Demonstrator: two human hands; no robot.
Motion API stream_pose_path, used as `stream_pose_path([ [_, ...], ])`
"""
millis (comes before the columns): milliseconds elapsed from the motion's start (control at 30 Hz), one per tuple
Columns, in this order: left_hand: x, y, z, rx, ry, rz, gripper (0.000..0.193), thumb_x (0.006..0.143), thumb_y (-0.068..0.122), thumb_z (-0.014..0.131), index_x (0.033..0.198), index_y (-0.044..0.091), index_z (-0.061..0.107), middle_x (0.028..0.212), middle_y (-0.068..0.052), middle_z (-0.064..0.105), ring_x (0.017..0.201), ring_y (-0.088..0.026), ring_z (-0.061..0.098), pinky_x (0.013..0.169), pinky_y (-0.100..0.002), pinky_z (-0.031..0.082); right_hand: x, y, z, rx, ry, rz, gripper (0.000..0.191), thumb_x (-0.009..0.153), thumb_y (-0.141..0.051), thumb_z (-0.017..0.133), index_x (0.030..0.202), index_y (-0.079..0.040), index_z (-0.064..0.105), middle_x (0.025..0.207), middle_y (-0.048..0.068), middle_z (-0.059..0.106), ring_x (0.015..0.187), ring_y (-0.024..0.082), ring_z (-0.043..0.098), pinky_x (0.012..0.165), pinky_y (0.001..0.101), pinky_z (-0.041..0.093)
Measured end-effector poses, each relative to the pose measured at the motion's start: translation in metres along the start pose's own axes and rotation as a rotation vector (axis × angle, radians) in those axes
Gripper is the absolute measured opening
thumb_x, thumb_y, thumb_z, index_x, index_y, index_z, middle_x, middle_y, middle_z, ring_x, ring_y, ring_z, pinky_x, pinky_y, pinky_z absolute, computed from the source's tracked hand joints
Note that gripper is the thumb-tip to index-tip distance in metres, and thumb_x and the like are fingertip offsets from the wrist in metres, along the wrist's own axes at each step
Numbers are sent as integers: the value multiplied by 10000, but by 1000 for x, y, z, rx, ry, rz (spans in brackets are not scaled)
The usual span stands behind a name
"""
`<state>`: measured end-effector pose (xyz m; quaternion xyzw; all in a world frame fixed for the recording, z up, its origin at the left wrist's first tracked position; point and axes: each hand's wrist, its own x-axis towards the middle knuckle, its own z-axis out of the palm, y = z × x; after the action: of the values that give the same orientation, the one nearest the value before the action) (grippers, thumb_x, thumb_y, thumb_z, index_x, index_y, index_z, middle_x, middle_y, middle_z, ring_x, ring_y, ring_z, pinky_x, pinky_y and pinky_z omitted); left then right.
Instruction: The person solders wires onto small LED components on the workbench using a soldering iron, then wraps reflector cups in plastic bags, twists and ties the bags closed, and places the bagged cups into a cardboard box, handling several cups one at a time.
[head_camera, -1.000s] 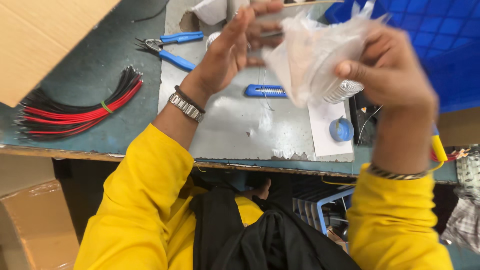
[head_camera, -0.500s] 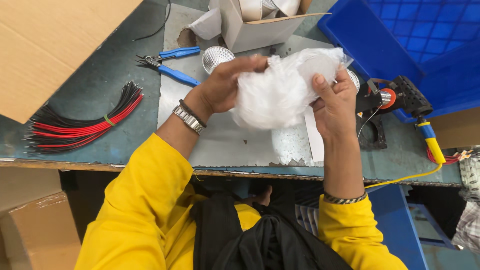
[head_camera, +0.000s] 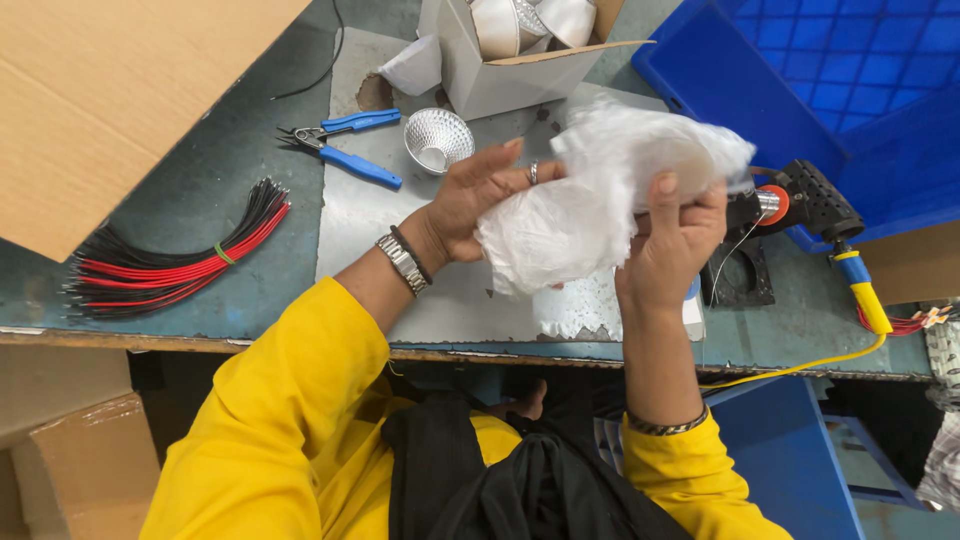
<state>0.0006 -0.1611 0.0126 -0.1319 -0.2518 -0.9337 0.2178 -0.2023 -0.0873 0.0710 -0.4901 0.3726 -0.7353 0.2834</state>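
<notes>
Plastic bag (head_camera: 600, 205) lowered toward metal sheet (head_camera: 360, 225), green workbench (head_camera: 180, 210).

1. The plastic bag (head_camera: 600, 205) is held above the table (head_camera: 200, 200), between the left hand (head_camera: 480, 200) and the right hand (head_camera: 665, 250).
2. The reflector cup (head_camera: 438, 140) lies behind the left hand; the pliers (head_camera: 345, 145) lie left of it.
3. The wire bundle (head_camera: 180, 255) lies far left.
4. The cardboard box (head_camera: 520, 60) stands behind the cup.
5. The crate (head_camera: 800, 90) sits right of the box.

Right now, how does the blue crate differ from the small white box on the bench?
The blue crate is large plastic with a grid floor, running off the picture; the small white box is cardboard, flaps open, holding white rolls. Both sit open-topped beyond the crumpled plastic bag in the hands.
</notes>
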Motion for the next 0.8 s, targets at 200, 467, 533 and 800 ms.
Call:
stream_pose_path([
  [200, 0, -7, 9, 2, -172, -97, 732, 981, 476, 648, 1573, 152, 365, 1484, -210, 519, 1292, -436, 607, 945, -467, 577, -18, 7, -9, 95, -19, -22, 380, 992, -156, 772, 1280, -12, 571, 1230, 87, 673, 1128, 190, 682, 999, 359, 581],
  [467, -35, -31, 48, 818, 33, -162, 607, 876, 213, 712, 1419, 15, 527, 1343, -110, 608, 1217, -168, 587, 1055, -326, 486, -84, -29, -93, 422, -362, 451, 742, 821, -89, 770, 1461, -2, 405, 1327, 149, 578, 1324, 304, 537, 1221, 518, 385],
  [533, -49, -49, 69, 849, 7, -246, 477, 923, 242, 693, 1318, 11, 556, 1253, -73, 610, 1161, -145, 566, 1007, -310, 475, -110, -44, -109, 434, -423, 760, 940, 725, -188, 822, 1507, 5, 338, 1416, 196, 533, 1374, 357, 514, 1198, 548, 366],
  [800, -70, -90, 125, 773, 206, -541, 395, 909, 307, 626, 1214, 60, 583, 1028, -32, 636, 956, -116, 574, 841, -276, 464, -168, -46, -140, 494, -617, 1332, 1069, 684, -462, 847, 1481, 78, 382, 1358, 204, 580, 1246, 305, 577, 1071, 434, 456],
])
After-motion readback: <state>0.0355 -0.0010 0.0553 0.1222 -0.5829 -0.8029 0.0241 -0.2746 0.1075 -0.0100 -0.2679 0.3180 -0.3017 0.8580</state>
